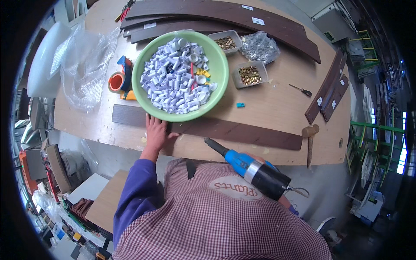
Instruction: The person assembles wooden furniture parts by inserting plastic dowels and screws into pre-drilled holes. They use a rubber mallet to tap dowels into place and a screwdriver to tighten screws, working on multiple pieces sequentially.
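A dark brown board [242, 133] lies along the near side of the table. On its left part my left hand [157, 133] rests with fingers stretched forward and thumb apart, fingertips close under the rim of a green basin [224, 78]. White plastic fittings [173, 82] fill that basin, with a few yellow and red pieces among them. My right hand [258, 159], mostly hidden, is closed round a blue and black power tool [240, 164] with a long dark nose and a wire loop at its rear. The nose points left, near the board's front edge.
Behind the basin lie long brown boards [286, 29]. Two tubs of brass-coloured parts [250, 74] and a clear plastic bag [260, 47] stand beside it. A mallet [310, 132], a screwdriver [302, 90], shorter boards [327, 93], a tape dispenser [125, 69] and bubble wrap [84, 73] surround the work area.
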Motion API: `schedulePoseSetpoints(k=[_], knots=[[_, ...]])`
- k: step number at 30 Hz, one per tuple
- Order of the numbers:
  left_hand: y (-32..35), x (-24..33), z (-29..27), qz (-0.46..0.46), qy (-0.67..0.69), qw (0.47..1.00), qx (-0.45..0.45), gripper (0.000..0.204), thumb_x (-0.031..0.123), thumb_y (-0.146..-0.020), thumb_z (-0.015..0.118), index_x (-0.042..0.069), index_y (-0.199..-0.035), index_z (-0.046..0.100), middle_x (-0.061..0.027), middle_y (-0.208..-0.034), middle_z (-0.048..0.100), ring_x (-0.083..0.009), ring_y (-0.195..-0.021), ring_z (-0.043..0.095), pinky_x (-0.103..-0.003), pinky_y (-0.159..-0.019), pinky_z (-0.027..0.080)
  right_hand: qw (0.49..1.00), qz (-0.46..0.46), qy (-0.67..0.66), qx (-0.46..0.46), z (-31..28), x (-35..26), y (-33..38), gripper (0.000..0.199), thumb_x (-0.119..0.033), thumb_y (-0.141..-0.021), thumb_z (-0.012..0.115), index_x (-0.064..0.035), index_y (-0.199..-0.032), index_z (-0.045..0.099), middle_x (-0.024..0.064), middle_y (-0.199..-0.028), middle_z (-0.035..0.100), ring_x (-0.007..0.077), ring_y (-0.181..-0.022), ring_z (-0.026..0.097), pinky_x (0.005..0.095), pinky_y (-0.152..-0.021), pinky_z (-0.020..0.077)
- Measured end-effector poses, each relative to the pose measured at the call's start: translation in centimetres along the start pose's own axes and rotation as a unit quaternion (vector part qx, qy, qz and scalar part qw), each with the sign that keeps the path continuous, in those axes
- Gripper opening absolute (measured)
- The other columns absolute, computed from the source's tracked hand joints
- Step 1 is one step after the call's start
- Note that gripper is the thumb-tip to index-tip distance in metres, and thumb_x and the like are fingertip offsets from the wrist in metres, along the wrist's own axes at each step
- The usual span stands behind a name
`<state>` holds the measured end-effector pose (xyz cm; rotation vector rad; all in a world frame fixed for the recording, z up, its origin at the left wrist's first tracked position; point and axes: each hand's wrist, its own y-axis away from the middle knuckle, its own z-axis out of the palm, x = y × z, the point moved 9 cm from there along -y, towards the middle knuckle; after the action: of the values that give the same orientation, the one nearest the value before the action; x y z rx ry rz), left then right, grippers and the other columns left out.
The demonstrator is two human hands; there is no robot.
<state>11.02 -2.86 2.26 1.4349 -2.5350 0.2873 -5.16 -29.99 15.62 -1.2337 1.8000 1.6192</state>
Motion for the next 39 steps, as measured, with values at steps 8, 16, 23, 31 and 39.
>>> schedulePoseSetpoints(k=[8,16,23,31,39], knots=[[2.3,2.1,0.7,0.008,0.055,0.998,-0.003,0.098,0.067,-0.051,0.075,0.021,-0.135,0.056,-0.0184,-0.126,0.049,-0.0383,-0.127,0.04,-0.057,-0.114,0.022,0.993,-0.058,-0.088,0.05,4.8,-1.7,-3.5,0.029,-0.023,-0.092,0.063,-0.0012,-0.112,0.061,0.0097,-0.097,0.065,0.0187,-0.089,0.061,0.0308,-0.083,0.0475],[2.3,1.5,0.6,0.011,0.08,0.997,-0.009,0.096,0.063,-0.051,0.078,0.022,-0.136,0.055,-0.0167,-0.127,0.049,-0.0358,-0.127,0.04,-0.055,-0.115,0.022,0.989,-0.059,-0.123,0.059,6.9,-1.8,-3.2,0.046,-0.019,-0.089,0.066,-0.0001,-0.13,0.056,0.0109,-0.119,0.064,0.0174,-0.107,0.06,0.031,-0.096,0.0464],[2.3,1.2,1.0,0.016,0.082,0.996,-0.008,0.095,0.069,-0.054,0.073,0.021,-0.135,0.056,-0.0177,-0.129,0.049,-0.038,-0.127,0.041,-0.057,-0.113,0.023,0.959,-0.198,0.168,0.11,7.9,-4.0,-3.6,0.049,-0.019,-0.087,0.068,-0.0009,-0.131,0.054,0.0129,-0.122,0.064,0.024,-0.111,0.061,0.0347,-0.097,0.0473],[2.2,1.2,0.8,0.004,0.108,0.994,-0.024,0.095,0.059,-0.052,0.08,0.021,-0.136,0.056,-0.0176,-0.128,0.049,-0.037,-0.128,0.04,-0.056,-0.114,0.023,0.938,-0.14,0.308,0.068,8.8,-9.8,-7.1,0.027,-0.028,-0.08,0.069,-0.0077,-0.097,0.063,0.0163,-0.088,0.069,0.0363,-0.088,0.067,0.0431,-0.075,0.0531],[2.0,1.2,0.8,-0.007,0.089,0.994,-0.062,0.092,0.055,-0.054,0.082,0.021,-0.135,0.055,-0.0169,-0.129,0.049,-0.0357,-0.128,0.04,-0.056,-0.115,0.022,0.909,0.054,0.41,-0.038,9.7,-6.3,-11.4,0.033,-0.032,-0.079,0.069,-0.0078,-0.101,0.065,0.0171,-0.091,0.071,0.0345,-0.089,0.069,0.0435,-0.078,0.0545]])
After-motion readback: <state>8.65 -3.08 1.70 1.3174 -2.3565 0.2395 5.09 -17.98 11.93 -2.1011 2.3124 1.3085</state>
